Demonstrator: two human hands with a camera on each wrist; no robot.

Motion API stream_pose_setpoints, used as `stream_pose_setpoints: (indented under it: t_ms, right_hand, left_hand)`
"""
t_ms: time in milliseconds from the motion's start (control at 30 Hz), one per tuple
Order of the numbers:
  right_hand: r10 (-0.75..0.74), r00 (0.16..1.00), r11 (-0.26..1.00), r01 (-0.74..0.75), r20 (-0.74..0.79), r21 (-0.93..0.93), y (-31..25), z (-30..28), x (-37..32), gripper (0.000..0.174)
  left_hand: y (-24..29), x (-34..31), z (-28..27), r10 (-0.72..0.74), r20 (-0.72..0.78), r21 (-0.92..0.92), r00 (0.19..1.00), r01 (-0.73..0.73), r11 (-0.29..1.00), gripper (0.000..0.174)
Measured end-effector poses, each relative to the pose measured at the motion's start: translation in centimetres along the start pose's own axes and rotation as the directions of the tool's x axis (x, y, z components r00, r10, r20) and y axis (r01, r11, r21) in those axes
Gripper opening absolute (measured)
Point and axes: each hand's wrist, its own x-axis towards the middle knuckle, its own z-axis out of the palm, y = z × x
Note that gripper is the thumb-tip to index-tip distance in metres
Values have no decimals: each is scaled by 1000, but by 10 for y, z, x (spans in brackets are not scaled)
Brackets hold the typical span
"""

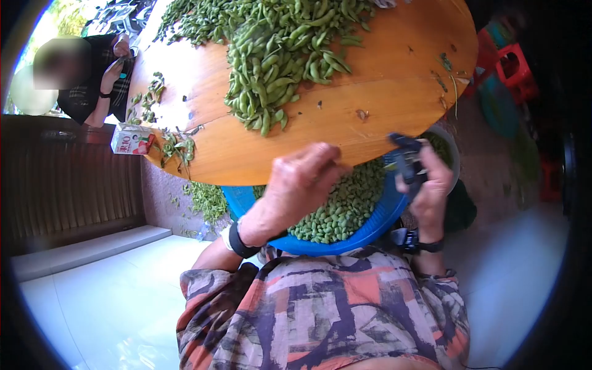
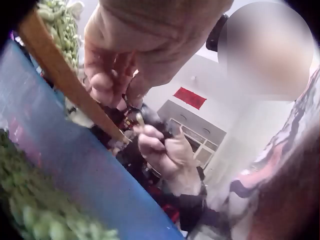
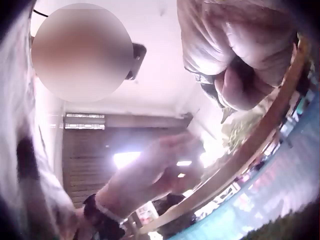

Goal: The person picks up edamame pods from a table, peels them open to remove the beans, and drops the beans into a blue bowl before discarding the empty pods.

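In the head view my left hand [image 1: 305, 176] hangs blurred over the blue basin [image 1: 370, 234], its fingers bent; I cannot tell whether they hold anything. The basin is full of shelled green soybeans [image 1: 333, 216]. My right hand [image 1: 431, 185], at the basin's right side, grips a black tool [image 1: 407, 154] standing up from the fingers, with a bit of green beside it. The right wrist view shows a dark pointed tip [image 3: 226, 116] below that hand's curled fingers. A heap of green soybean pods [image 1: 265, 74] lies on the wooden table [image 1: 345, 123] beyond both hands.
The table's rounded edge overhangs the basin. A white-and-red carton [image 1: 131, 139] and bean scraps [image 1: 177, 148] sit at its left edge. Another person [image 1: 92, 80] sits at far left. A pale bucket [image 1: 455, 160] stands at right, a red stool [image 1: 517, 68] behind it.
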Motion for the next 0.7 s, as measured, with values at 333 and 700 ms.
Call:
stream_pose_setpoints:
  t_ms: [333, 700]
  right_hand:
    - [-156, 926, 660, -161, -344, -733, -3, -78, 13, 26]
    - [-162, 983, 906, 181, 81, -382, -23, 23, 28, 30]
  left_hand:
    - [-56, 11, -45, -12, -142, 609, 990, 97, 787, 19]
    - [-45, 34, -23, 199, -296, 300, 934, -107, 948, 16]
